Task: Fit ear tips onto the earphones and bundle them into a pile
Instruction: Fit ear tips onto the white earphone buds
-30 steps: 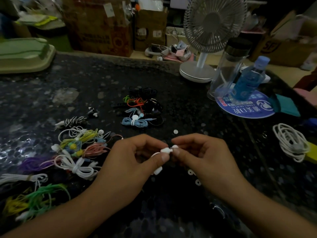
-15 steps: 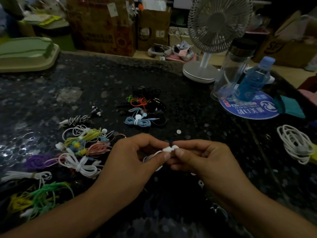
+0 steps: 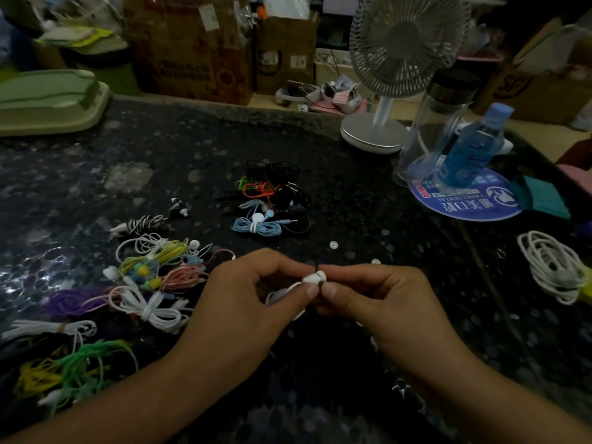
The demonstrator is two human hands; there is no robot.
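Barely shifted since a moment ago, left hand (image 3: 243,302) and right hand (image 3: 381,302) both pinch the white earbud (image 3: 314,278) above the dark table (image 3: 198,149), near the clear jar (image 3: 435,123), contents unclear.

Pretty dim lighting here. Dark speckled stone desk (image 3: 192,139), glossy in spots. Cardboard boxes (image 3: 192,49) stacked along the far edge, a white desk fan (image 3: 405,46) far right, green plastic lid thing (image 3: 48,97) far left.
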